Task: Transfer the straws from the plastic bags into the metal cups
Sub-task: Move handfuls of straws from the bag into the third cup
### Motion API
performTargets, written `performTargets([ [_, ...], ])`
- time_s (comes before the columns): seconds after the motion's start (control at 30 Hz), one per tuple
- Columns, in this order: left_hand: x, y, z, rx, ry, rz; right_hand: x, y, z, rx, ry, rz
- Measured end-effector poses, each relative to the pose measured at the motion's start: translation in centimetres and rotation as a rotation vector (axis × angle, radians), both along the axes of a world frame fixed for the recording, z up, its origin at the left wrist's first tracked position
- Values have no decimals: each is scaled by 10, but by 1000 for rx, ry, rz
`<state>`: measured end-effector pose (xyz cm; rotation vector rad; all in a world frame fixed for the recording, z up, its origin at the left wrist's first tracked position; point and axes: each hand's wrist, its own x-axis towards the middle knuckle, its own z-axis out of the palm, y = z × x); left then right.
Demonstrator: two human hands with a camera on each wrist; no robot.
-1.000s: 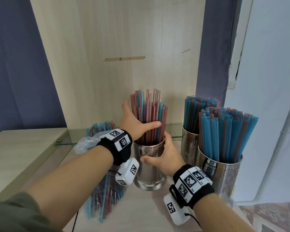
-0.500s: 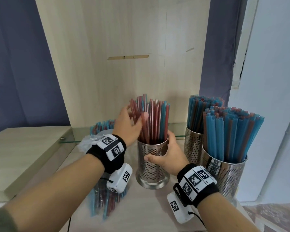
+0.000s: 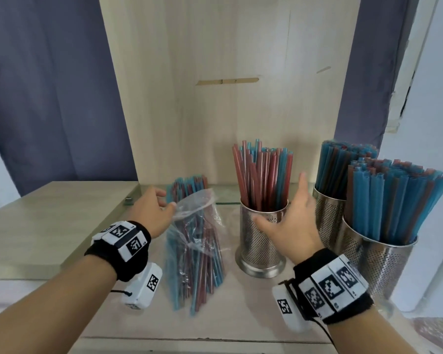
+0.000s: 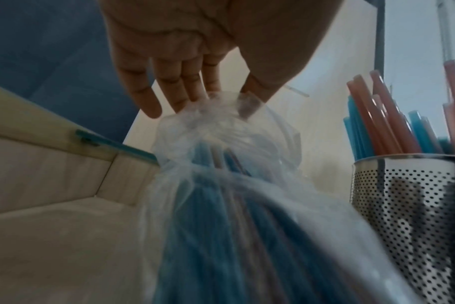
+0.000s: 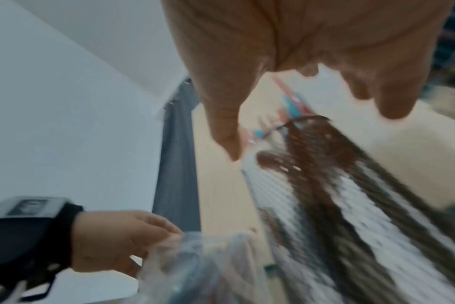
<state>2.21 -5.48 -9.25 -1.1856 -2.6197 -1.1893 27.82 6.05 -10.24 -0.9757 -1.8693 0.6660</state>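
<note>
Seen from head height: a pale wooden counter [image 3: 62, 226] backed by a tall light wood panel [image 3: 215, 98], with dark blue curtains [image 3: 49, 98] to either side. Left hand [image 3: 152, 213], wearing a black wristband with white coded tags, reaching to the crumpled mouth of a clear plastic bag of blue and red straws [image 3: 196, 251] lying on the counter; from the left wrist view, fingertips [image 4: 192, 96] and thumb pinching the gathered plastic at the bag's top. Behind that bag, more blue and red straws [image 3: 187, 183] near the panel, wrapping not discernible. Just right of the bag, standing upright, a perforated metal cup [image 3: 262, 241] holding a loose bunch of red and blue straws [image 3: 262, 177]. Right hand [image 3: 293, 221], with a matching tagged wristband, spread loosely with fingers extended, holding nothing, hovering in front of the cup's right side; contact with the cup not clear, right wrist view too blurred to settle it. Further right, two more perforated metal cups, one at the back [image 3: 327, 213] and one nearer [image 3: 384, 259], both packed full of mostly blue straws. At the far right, a white wall [image 3: 435, 98].
</note>
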Motion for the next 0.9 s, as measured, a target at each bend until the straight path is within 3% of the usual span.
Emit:
performTargets([
  [0.07,-2,-2,-8,-40,-25,-30,-7,-33,18,350,90,-93],
  [0.13,-2,-1,-16,-83,-20,-49,-23,-61,35,514,51,55],
  [0.23,-4,4,-21,-58,-71,-39,-57,-65,26,342,-405,428],
  [0.3,-6,8,-20,-32,-116,-4,-79,-55,9,152,-717,454],
  [0.37,-11,13,-17,-35,-150,28,-95,-44,-2,54,-875,401],
  [0.57,-29,29,-16,-234,-122,61,-117,-25,-6,-53,-848,378],
  [0.9,-39,44,-20,-166,-175,78,-123,-20,-20,-213,-638,323],
])
